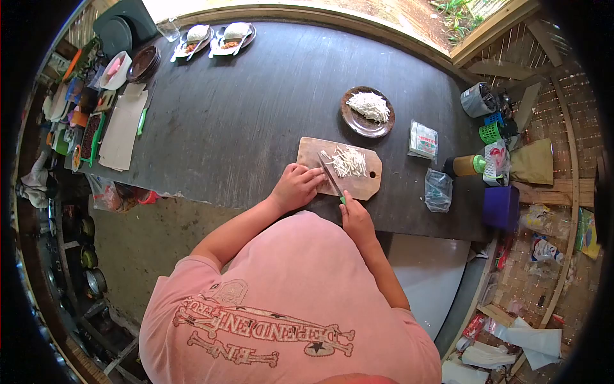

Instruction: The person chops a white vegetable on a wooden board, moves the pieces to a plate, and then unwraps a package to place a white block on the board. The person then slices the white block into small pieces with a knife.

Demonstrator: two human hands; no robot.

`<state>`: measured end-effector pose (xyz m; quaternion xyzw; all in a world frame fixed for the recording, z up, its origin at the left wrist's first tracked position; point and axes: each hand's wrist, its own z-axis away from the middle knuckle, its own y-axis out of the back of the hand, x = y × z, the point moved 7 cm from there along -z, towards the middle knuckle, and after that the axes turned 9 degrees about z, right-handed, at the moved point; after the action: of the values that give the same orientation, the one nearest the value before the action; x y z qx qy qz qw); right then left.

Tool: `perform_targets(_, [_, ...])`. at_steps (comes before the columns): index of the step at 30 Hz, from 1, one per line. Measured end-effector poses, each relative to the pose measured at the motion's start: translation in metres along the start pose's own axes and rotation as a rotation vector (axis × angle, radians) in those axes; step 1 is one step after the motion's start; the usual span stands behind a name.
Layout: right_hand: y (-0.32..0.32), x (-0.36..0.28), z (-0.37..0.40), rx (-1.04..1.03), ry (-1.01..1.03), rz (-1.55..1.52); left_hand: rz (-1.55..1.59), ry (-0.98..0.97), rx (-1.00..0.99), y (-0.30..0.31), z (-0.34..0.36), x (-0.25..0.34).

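Note:
On the dark table lies a wooden cutting board (309, 148) with a hole at its right end. Thin white strips of food (348, 162) are heaped on it. My right hand (357, 219) grips the green handle of a knife (331, 177), whose blade slants up and left across the board beside the strips. Left of the blade, my left hand (299, 185) rests on the board's lower left edge with its fingers curled together, the tips close to the blade. Whatever lies under those fingertips is hidden. Behind the board, a brown plate (348, 121) bears a mound of similar white strips (369, 106).
To the right are a square packet (423, 139), a clear plastic bag (438, 191) and a green-lidded jar (465, 166). Two plates of food (231, 40) stand at the far left. Nearer left lie a green-handled knife (142, 121) and cardboard (121, 131).

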<state>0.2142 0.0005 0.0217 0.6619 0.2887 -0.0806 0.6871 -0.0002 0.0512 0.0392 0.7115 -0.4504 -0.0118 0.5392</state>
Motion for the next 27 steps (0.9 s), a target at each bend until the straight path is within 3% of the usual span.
perform_targets(19, [0.007, -0.005, 0.012, -0.037, -0.020, 0.008, -0.009, -0.006, 0.007, -0.001, 0.002, -0.002])
perform_targets(27, [-0.011, -0.007, 0.008, 0.010, 0.065, 0.132, -0.011, -0.008, 0.002, -0.002, 0.001, -0.005])
